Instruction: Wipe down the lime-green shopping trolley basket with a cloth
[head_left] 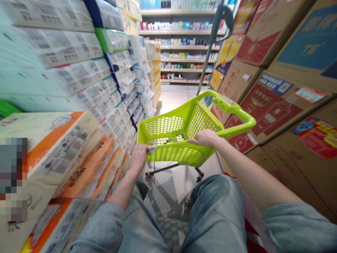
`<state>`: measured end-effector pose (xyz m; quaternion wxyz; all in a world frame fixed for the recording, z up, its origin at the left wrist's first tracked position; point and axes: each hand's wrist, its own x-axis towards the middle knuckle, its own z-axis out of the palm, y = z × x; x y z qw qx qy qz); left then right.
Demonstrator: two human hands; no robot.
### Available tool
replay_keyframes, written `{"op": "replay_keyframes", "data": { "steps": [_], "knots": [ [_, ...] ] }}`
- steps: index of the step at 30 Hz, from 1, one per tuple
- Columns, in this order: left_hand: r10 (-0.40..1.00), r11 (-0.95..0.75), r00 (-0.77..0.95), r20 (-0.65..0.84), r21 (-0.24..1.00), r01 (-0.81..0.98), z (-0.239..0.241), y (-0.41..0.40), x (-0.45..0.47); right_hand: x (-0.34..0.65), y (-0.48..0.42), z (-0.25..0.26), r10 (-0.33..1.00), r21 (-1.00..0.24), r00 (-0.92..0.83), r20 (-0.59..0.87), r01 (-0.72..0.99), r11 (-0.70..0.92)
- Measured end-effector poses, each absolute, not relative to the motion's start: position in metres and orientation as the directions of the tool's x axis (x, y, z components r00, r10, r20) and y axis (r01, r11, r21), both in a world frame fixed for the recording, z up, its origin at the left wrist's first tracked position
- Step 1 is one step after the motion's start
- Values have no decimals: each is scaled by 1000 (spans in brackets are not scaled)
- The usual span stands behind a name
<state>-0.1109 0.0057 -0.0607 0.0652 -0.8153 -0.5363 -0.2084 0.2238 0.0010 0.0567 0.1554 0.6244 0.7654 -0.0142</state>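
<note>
A lime-green plastic shopping cart (168, 153) with a latticed basket stands sideways across the aisle in front of my knees. My left hand (138, 158) closes over the rim at its left corner, beside a small pale label (152, 147). On the near rim, toward the handle, my right hand (205, 137) has its fingers curled over the edge. The cart's loop handle (237, 112) points to the right. Small dark bits show at the basket's bottom, too unclear to name. Below are the dark frame and caster wheels (200, 173).
Tall stacks of wrapped tissue packs (79, 45) line the left, with orange-and-cream packs (86, 172) close to my left arm. Cardboard cartons (279, 105) rise on the right. A grey pole with a looped grip (210, 45) stands behind the cart. Stocked shelves (181, 47) close off the far end.
</note>
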Motion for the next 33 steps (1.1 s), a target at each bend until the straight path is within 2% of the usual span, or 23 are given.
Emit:
{"op": "replay_keyframes", "data": {
  "steps": [9,16,21,33],
  "knots": [
    [846,-360,300,441,56,931,-61,3,-103,210,-3,57,964,183,-129,-233,968,174],
    [795,-470,406,450,33,882,-48,0,-45,209,-2,57,963,178,-108,-249,972,155],
    [771,-524,443,458,58,850,-46,-1,-6,210,-4,57,970,189,-107,-217,971,150],
    [777,-541,454,436,92,836,-46,8,-11,210,-4,54,979,183,-84,-187,976,119]
  ]
}}
